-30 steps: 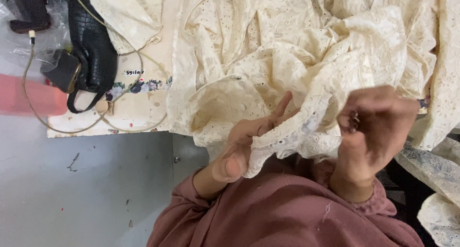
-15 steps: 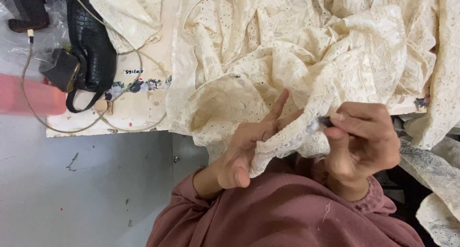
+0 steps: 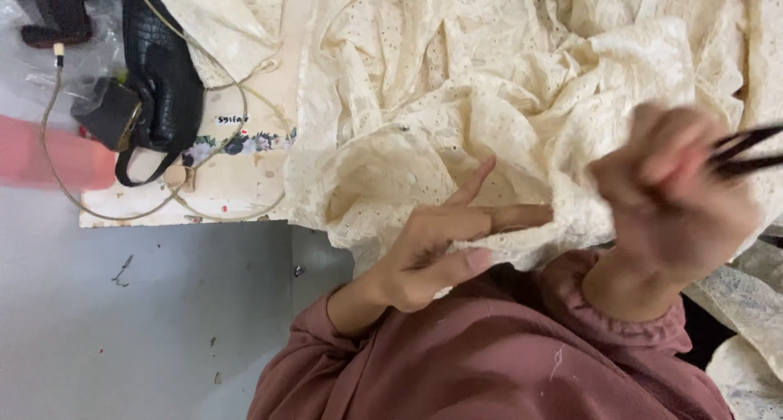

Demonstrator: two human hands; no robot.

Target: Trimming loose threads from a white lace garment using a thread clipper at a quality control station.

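Note:
A large cream eyelet fabric (image 3: 489,86) lies bunched over the table and spills toward me. My left hand (image 3: 440,245) pinches a folded edge of this fabric between thumb and fingers, with the index finger pointing up. My right hand (image 3: 665,200) is blurred, just right of that edge, fingers closed around a thin dark two-pronged tool (image 3: 742,151) that looks like small snips. Mauve sleeves cover both my arms at the bottom of the view.
A black textured bag (image 3: 163,77) and a thin beige cord (image 3: 53,151) lie on the cream table (image 3: 228,183) at the left. A blurred pink-red object (image 3: 49,155) sits at the far left. Grey floor (image 3: 122,322) is below the table edge.
My right hand has swung right and away from the fabric edge, and the dark tool now sticks out of it. My left hand keeps its pinch on the fabric.

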